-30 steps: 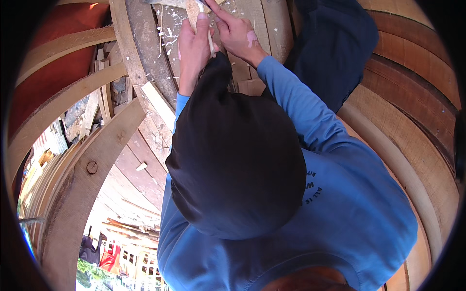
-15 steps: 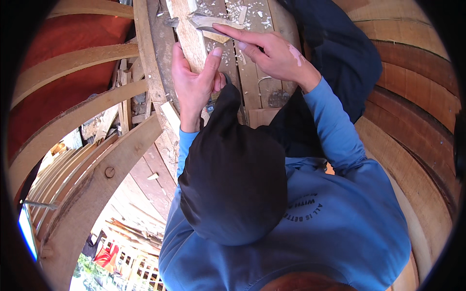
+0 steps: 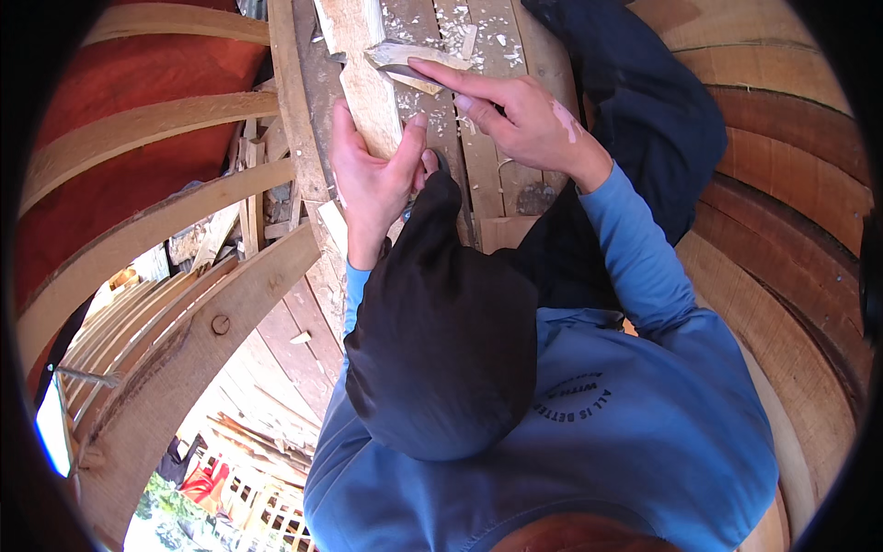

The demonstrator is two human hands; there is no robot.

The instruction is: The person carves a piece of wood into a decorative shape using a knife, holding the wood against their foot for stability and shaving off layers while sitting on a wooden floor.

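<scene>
My left hand (image 3: 375,175) is closed around the lower end of a pale wooden piece (image 3: 370,101), its thumb along the right edge. A notch is cut into each side of the wood above that hand. My right hand (image 3: 532,118) grips a knife (image 3: 405,57), index finger stretched along the blade. The blade's tip lies at the right-hand notch, touching or very close to the wood. My palm and fingers hide the knife's handle.
Pale wood shavings (image 3: 501,41) litter the plank floor (image 3: 483,152). Curved wooden ribs (image 3: 189,207) rise on the left before a red sheet (image 3: 147,78). Curved planks (image 3: 782,156) form the right side. My dark-clad knee (image 3: 446,359) is close below my left hand.
The whole view has shifted slightly, so the surroundings sit a little lower and further right. Both hands keep their grips, and the blade stays at the notch.
</scene>
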